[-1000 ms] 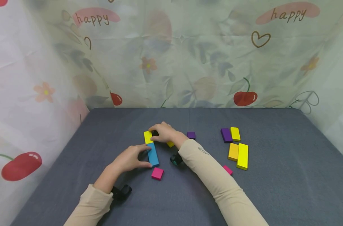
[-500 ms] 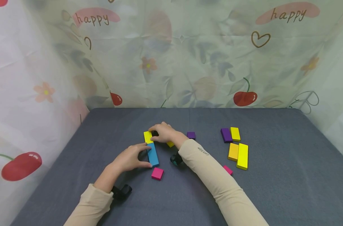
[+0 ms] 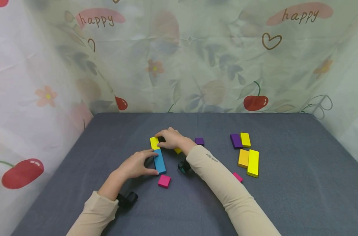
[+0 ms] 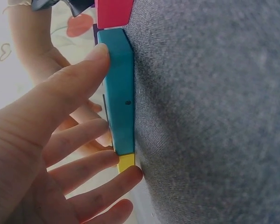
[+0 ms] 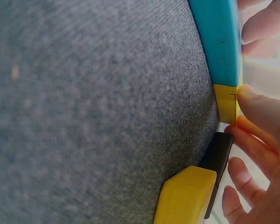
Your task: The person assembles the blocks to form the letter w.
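Observation:
A blue block (image 3: 159,162) lies flat on the dark cloth, end to end with a small yellow block (image 3: 154,143) at its far end. My left hand (image 3: 136,165) holds the blue block lengthwise, the thumb at its near end and fingers by the joint with the yellow one. In the left wrist view the thumb (image 4: 99,58) rests at the blue block's upper edge. My right hand (image 3: 173,138) pinches the yellow block between thumb and index finger. Its other fingers hang loosely over a black block (image 5: 218,151), beside another yellow block (image 5: 186,193).
A pink block (image 3: 164,181) lies just in front of the blue one. Behind the right wrist sits a purple block (image 3: 199,141). Farther right are a purple block (image 3: 236,141), two yellow blocks, an orange block (image 3: 243,158) and a pink block (image 3: 237,177) partly under the sleeve.

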The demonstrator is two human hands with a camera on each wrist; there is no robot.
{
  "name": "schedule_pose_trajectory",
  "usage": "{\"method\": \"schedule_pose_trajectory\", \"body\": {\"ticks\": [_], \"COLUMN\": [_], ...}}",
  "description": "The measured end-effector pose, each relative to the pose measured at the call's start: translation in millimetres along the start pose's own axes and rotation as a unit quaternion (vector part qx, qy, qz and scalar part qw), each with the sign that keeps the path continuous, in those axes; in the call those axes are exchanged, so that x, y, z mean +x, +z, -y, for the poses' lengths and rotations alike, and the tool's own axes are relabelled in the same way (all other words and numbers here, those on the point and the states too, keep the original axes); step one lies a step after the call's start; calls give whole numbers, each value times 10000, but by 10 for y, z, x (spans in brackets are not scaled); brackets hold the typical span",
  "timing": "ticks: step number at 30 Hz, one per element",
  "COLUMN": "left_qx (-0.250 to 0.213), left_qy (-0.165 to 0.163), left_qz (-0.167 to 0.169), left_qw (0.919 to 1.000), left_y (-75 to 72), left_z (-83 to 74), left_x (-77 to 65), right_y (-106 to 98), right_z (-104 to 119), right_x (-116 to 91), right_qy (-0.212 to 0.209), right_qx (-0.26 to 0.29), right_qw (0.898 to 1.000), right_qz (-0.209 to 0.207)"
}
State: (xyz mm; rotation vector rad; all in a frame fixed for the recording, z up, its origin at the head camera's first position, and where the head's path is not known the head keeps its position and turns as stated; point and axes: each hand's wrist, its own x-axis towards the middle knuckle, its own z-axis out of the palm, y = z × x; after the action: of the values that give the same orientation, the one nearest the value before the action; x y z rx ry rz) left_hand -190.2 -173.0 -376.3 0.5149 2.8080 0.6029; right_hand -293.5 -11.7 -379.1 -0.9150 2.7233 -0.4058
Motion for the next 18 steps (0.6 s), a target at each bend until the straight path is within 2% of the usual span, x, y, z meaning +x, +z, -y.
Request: {"method": "schedule_pose_trajectory", "body": {"ticks": [13, 18], "left_qx": [38, 50], "left_qy": [5, -13], "left_qz": [83, 98], "left_qw": [10000, 9999], "left_y": [-6, -15], "left_z": [6, 4], "left_x": [12, -2], "right_y": [-3, -29], "right_z": [-2, -10], "right_x": [-5, -35], "right_qy": [-15, -95], "right_qx": [-63, 135], "right_qw": [10000, 9999], "right_qz": [-9, -30]}}
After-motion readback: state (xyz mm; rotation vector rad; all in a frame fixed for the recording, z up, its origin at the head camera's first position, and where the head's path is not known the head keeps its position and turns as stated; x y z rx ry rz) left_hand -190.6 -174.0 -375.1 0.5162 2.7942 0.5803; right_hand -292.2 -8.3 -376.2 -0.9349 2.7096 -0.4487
